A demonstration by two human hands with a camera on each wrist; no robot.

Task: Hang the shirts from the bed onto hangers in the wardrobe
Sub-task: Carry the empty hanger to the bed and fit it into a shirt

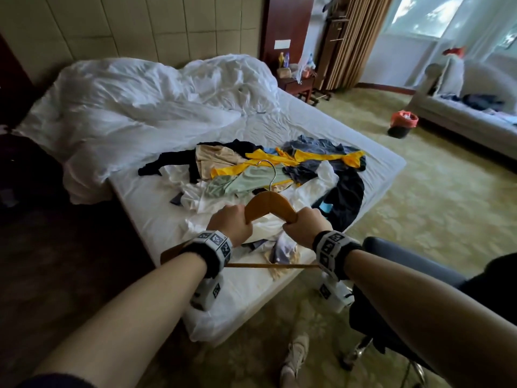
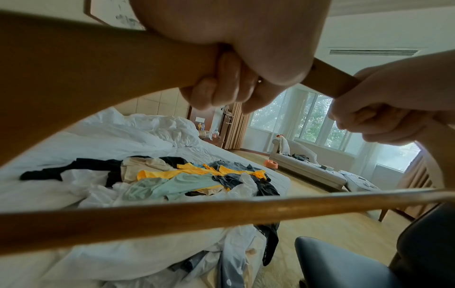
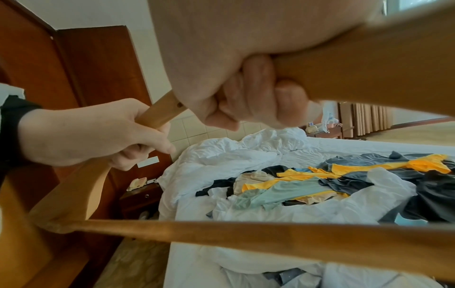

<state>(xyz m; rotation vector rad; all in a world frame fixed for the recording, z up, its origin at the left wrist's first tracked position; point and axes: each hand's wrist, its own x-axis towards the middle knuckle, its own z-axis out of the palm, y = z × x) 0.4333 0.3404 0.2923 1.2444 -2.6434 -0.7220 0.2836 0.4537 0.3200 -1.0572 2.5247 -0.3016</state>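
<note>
Holding hanger over bed, left hand and right hand both gripping it. Next: picking shirt from pile.

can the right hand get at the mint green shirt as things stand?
Probably not yet: the right hand and left hand both grip the wooden hanger. The mint green shirt lies uncovered atop the pile just beyond, so only the grip blocks it.
</note>
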